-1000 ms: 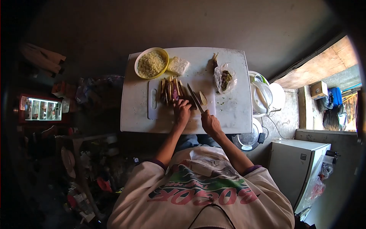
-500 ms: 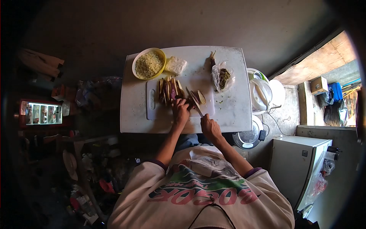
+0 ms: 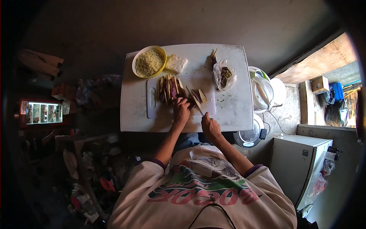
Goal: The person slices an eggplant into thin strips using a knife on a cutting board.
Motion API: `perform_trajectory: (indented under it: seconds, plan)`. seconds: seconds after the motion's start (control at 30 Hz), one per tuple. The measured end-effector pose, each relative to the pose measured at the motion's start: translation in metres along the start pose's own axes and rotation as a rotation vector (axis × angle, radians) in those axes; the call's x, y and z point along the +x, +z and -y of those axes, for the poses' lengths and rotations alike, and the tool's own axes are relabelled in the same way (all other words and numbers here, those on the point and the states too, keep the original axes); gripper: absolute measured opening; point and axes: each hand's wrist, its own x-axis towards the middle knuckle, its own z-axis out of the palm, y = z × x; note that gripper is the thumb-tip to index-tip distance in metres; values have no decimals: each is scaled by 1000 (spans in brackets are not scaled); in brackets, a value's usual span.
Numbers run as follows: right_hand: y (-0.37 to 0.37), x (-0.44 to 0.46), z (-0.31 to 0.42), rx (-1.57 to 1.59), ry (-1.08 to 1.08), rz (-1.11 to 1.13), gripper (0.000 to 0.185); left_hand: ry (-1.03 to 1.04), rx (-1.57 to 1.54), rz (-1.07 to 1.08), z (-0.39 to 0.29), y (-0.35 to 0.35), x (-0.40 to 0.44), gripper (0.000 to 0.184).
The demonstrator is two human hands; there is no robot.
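My right hand [image 3: 210,125] is closed round the handle of a knife [image 3: 196,101], its blade pointing up and left over the white cutting board [image 3: 152,111]. Just left of the blade, my left hand [image 3: 182,109] has its fingers bent down on a dark piece of eggplant, mostly hidden under them. Long eggplant strips [image 3: 169,88], purple and cream, lie side by side above my left hand. Right of the blade rest cut eggplant slices [image 3: 203,96].
A yellow bowl of pale grated food [image 3: 149,63] and a wrapped white block [image 3: 176,63] stand at the table's back left. A whole eggplant [image 3: 214,57] and a plastic bag of leafy stuff [image 3: 225,76] lie at the right. A white fridge [image 3: 293,164] stands lower right.
Another slice now lies beside the one right of the knife. The blade has shifted slightly against the piece under my left hand, and both hands stay nearly in place.
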Motion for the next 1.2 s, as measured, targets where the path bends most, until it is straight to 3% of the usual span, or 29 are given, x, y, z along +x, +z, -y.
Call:
perform_trajectory:
  seconds: [0.2, 0.4, 0.5, 0.57, 0.7, 0.77, 0.9, 0.97, 1.07, 1.2]
  plan:
    - [5, 5, 1, 105, -53, -58, 28, -24, -13, 12, 0, 3, -2, 21]
    - [20, 34, 4, 102, 34, -48, 24, -14, -46, 23, -2, -4, 2, 19]
    - [27, 45, -1, 101, -59, -139, 22, -23, -78, 30, -5, -6, 3, 18]
    - [22, 51, 2, 185, 0, -60, 22, 3, -30, -6, -5, -6, 5, 18]
    - [20, 47, 5, 186, -45, -112, 22, -23, 6, -3, -4, -1, 6, 18]
    - [10, 41, 12, 173, 65, 7, 21, -19, 50, -32, -6, -3, 3, 18]
    - [18, 17, -3, 192, 25, -9, 22, -31, 41, -56, -1, 2, 3, 18]
    - [12, 10, -4, 73, 9, 19, 33, -47, 8, -29, -5, -1, 2, 19]
    - [17, 15, -2, 62, 22, 25, 34, -57, 7, -5, -6, -4, 4, 18]
    - [24, 29, -1, 137, 84, 28, 26, -75, -32, -42, 1, 8, 1, 16]
